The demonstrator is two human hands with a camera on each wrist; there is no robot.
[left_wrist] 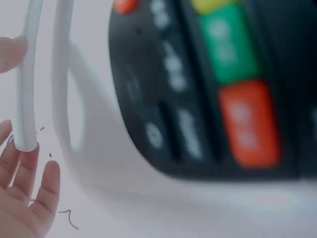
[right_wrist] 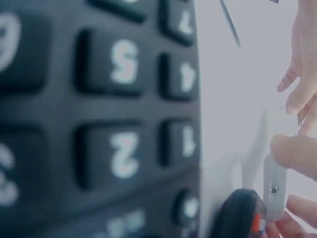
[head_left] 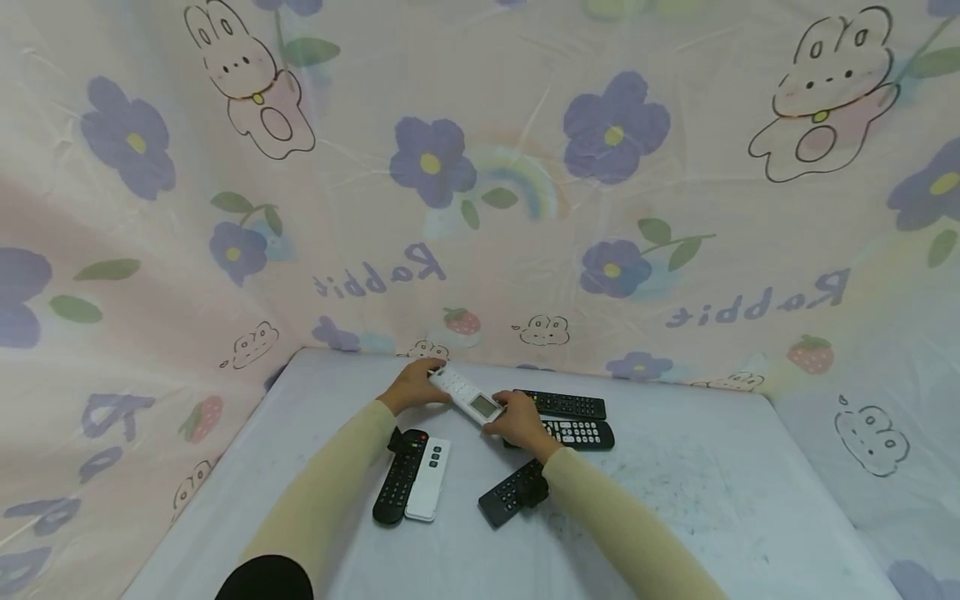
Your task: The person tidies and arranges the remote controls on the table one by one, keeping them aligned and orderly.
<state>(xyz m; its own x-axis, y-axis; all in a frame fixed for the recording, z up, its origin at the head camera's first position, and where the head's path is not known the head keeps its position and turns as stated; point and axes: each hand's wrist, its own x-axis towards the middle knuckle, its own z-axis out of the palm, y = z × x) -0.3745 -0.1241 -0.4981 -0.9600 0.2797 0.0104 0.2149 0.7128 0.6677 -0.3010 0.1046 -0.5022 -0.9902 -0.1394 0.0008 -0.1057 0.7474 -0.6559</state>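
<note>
Both hands hold a white air-conditioner remote with a small grey screen, tilted above the back middle of the table. My left hand grips its far left end, while my right hand pinches the end by the screen. In the left wrist view the white remote shows edge-on between the thumb and fingers of the left hand. The right wrist view has the right thumb on one face of the white remote, with fingers beneath.
Two black remotes lie beside the right hand. Near the left forearm, a black remote and a slim white remote lie side by side. Another black remote lies under the right wrist. A patterned curtain surrounds the table.
</note>
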